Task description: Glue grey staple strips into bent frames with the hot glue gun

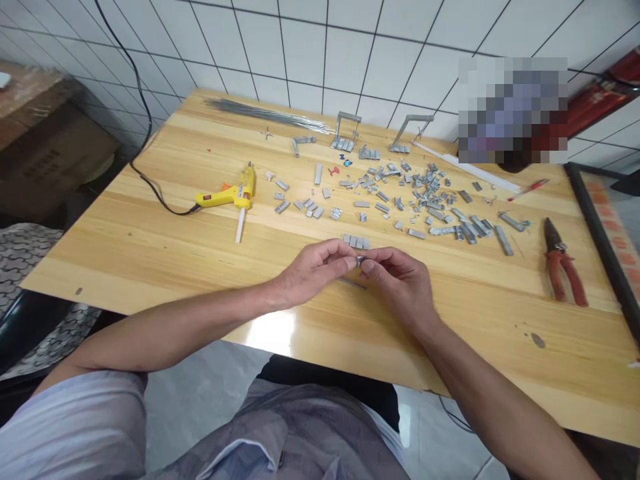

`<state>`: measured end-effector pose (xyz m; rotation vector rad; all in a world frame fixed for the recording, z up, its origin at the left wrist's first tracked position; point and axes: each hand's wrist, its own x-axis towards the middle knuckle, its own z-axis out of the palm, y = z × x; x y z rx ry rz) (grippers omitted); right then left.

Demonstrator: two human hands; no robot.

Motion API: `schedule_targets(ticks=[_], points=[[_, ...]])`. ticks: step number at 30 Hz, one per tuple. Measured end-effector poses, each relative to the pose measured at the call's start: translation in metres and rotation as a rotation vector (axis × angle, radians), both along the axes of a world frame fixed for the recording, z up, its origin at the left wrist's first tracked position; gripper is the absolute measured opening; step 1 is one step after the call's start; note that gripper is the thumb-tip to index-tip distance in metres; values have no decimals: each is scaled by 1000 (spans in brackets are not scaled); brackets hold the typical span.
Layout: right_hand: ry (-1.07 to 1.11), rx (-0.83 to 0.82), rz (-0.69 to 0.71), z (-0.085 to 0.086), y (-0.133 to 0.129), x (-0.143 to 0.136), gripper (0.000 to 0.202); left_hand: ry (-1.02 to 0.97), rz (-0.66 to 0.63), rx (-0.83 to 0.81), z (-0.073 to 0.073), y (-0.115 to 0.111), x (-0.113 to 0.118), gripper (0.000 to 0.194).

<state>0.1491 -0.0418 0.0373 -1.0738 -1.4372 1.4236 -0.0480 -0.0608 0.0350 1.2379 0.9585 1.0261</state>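
Note:
Near the middle of the wooden table (165, 267), my left hand (320, 270) and my right hand (403, 283) meet fingertip to fingertip. Both pinch one small grey metal piece (360, 261), mostly covered by the fingers. Just beyond them lies a short row of joined grey blocks (357, 241). A thin grey rod (353, 283) rests on the wood between the hands. Farther back, many grey staple-like pieces (430, 190) are scattered, and small grey frames (345, 133) stand near the wall.
A yellow glue gun (233, 193) with a black cord lies at the left. Thin metal rods (270, 117) lie along the back edge. Red-handled pliers (561, 260), a red pen (529, 190) and a black-framed panel (600, 240) are at the right.

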Motion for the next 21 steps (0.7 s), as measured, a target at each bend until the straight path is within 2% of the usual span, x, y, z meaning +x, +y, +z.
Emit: schedule_targets(ticks=[3, 6, 14, 17, 19, 21], points=[[1, -26, 9, 1, 0, 2, 22, -42, -30, -55, 3, 2, 1, 23], [-6, -18, 13, -1, 1, 3, 21, -26, -36, -41, 3, 1, 1, 23], [-91, 125, 46, -10, -2, 3, 10, 233, -45, 113, -6, -4, -2, 26], [-141, 265, 11, -10, -3, 4, 13, 298, 14, 166, -7, -3, -2, 25], [-204, 443, -29, -8, -3, 5, 16, 343, 56, 211, -7, -3, -2, 24], [-286, 605, -30, -6, -2, 4, 10, 389, 90, 291, -9, -3, -2, 22]])
